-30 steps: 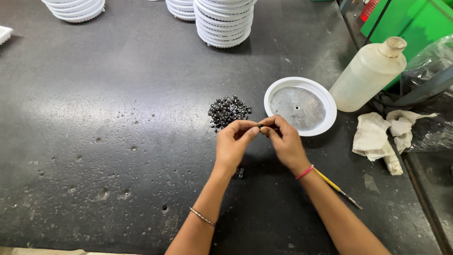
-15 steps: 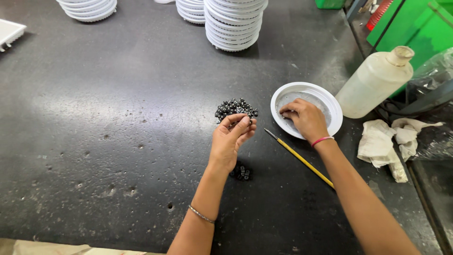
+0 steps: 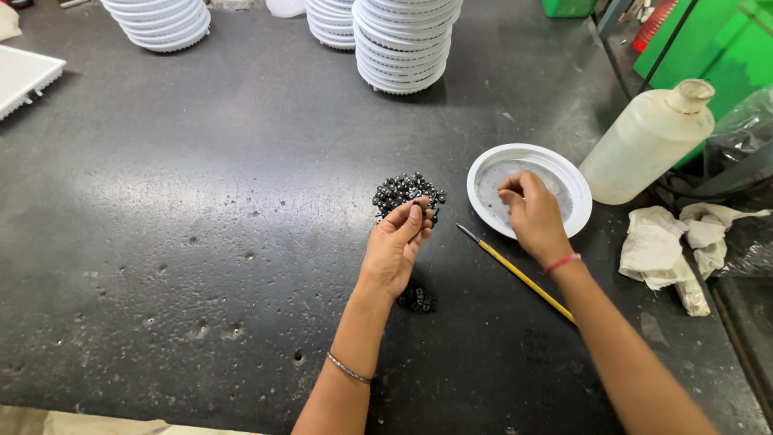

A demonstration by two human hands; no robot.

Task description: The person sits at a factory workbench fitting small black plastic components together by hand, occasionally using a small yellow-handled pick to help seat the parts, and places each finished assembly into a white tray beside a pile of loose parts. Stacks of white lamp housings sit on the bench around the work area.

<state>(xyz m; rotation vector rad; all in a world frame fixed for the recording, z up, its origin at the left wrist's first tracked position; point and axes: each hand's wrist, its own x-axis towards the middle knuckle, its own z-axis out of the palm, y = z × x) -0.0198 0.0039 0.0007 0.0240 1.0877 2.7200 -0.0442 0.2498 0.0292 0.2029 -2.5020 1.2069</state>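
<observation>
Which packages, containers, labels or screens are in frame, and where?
No labels, signs or screens show.
Plastic bottle: far right of the table, off-white, capped, leaning.
Clear plastic bag: right edge, behind the bottle, crumpled.
Green bin: top right corner, boxy.
White dish: right of centre, round, right hand over it.
Stacks of white round trays: along the far edge.

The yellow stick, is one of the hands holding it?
No, the yellow stick lies on the dark table between both hands, untouched.

workshop: pitted dark bench (image 3: 161,242), stacked white dishes (image 3: 403,40)
</observation>
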